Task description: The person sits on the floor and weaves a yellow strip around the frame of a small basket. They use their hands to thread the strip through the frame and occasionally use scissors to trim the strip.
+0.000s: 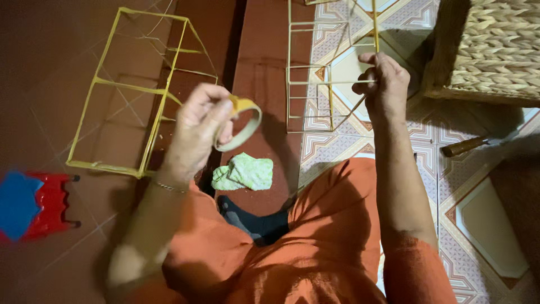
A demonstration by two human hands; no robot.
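Raised left hand [198, 125] pinching tape roll [243, 125]

stick frames [140, 95] crowd floor, wicker basket [495, 50] right

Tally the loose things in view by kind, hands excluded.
Stick frames: 2, one on the floor, one in the right hand
Tape roll, in the left hand: 1
Green cloth: 1
Red stool: 1
Woven basket: 1
Wooden-handled tool: 1
Total: 7
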